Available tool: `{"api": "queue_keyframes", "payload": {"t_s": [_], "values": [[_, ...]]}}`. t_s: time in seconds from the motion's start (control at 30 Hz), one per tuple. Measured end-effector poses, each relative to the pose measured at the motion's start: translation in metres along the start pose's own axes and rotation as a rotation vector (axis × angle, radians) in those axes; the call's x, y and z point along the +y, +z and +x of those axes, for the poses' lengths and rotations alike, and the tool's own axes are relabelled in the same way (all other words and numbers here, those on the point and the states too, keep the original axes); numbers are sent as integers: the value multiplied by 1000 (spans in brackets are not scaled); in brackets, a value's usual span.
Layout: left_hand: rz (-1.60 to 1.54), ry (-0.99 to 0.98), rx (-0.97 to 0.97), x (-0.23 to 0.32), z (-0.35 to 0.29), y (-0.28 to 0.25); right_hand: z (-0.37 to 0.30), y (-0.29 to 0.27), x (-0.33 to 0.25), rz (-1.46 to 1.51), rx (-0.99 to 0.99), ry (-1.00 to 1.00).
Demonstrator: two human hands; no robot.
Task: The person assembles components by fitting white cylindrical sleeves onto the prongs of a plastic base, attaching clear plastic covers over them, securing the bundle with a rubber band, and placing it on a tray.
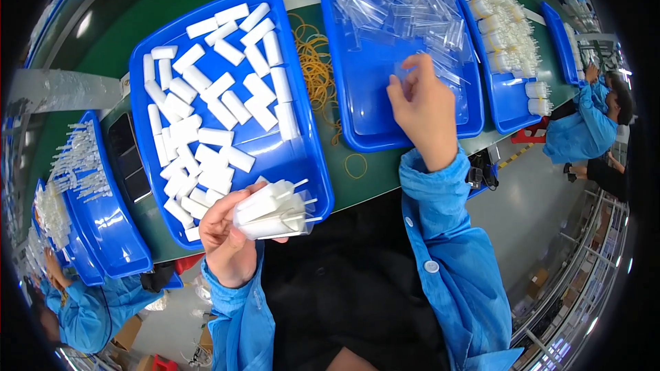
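My left hand is closed around a bundle of white flat-sided pieces with thin white stems, some wrapped in clear plastic. The bundle is over the near edge of a blue tray of loose white blocks. My right hand hovers over the near part of another blue tray, its thumb and curled fingers apart. I see nothing plainly held in it, though something clear may lie by the fingertips. Just beyond the hand, clear plastic sleeves are heaped at the tray's far end.
Yellow rubber bands lie between the two trays on the green table. At right, another blue tray holds stacked white bundles. A dark phone and more trays are at left. Co-workers in blue sit on both sides.
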State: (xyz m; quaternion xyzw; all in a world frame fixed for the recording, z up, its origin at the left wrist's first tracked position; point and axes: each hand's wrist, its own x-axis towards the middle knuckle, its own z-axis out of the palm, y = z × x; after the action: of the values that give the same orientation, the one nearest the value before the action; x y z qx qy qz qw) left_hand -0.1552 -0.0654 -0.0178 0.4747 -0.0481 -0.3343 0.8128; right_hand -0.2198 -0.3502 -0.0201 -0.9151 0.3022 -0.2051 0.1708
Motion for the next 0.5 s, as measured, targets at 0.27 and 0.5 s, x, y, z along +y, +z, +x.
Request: {"api": "queue_keyframes", "payload": {"t_s": [0.27, 0.5], "values": [[6, 75, -95, -1, 8, 6, -35, -29, -53, 1036, -315, 195], [40, 116, -181, -2, 9, 8, -50, -9, -53, 1355, -271, -48]]}}
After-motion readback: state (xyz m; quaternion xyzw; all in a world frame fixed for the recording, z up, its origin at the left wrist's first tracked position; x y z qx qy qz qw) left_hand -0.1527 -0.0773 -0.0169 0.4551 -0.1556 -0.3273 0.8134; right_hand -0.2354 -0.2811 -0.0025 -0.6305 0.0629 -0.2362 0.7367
